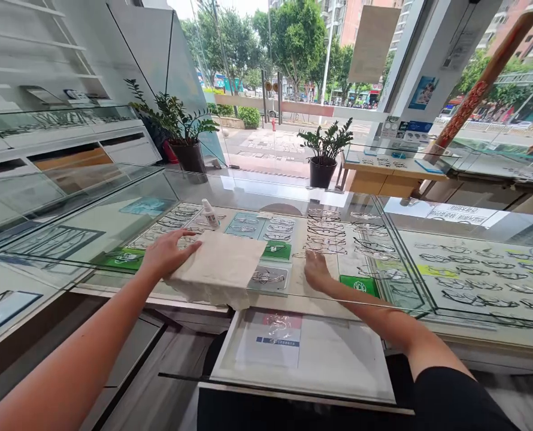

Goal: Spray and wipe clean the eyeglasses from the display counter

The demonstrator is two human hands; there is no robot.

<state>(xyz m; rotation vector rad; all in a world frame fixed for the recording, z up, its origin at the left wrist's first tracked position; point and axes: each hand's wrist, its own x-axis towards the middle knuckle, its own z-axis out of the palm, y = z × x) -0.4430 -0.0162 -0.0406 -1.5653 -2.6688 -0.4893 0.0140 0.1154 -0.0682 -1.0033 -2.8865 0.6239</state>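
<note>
My left hand (170,251) rests on the glass-topped display case at the left edge of a beige cloth (221,263), thumb and fingers apart. The cloth lies over the glass and hangs down its front edge. My right hand (318,272) is inside the case, under the glass, at the near end of a column of eyeglasses (326,230). Its fingertips are hard to make out, so any grip is unclear. A white spray bottle (210,214) stands behind the cloth. Between my hands lie more glasses (269,276) on a pale tray.
An open white drawer (338,359) juts out below the case, with glasses (279,328) on a printed sheet. Further eyeglass rows (473,269) fill the right case. Potted plants (323,170) stand behind the counter, before the window.
</note>
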